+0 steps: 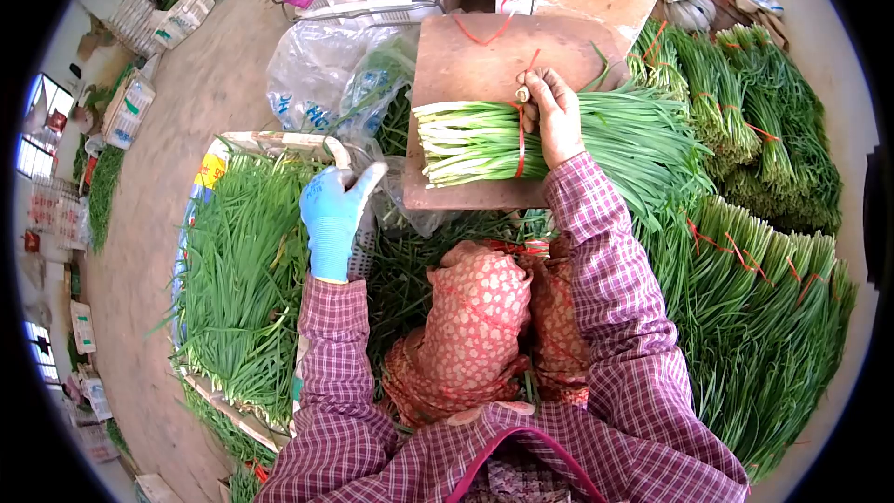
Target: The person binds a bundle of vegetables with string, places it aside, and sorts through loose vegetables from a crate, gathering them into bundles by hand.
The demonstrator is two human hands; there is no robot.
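one bundle of long green leaves with pale stems (475, 142) lies across one flat brown board (445, 54), leaves overhanging the right edge, bare room along the far side; the bare right hand (551, 114) pinches its thin red tie (521, 156); the blue-gloved left hand (335, 214), loosely spread, visibly empty, is beside one white-rimmed, leaf-filled crate (270, 140).

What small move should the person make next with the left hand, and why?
I would probably bring the gloved left hand to the tied chive bundle to steady it. The right hand alone seems to pinch the red tie around the bundle, while the left hand is off the board, thumb spread, apparently holding nothing.
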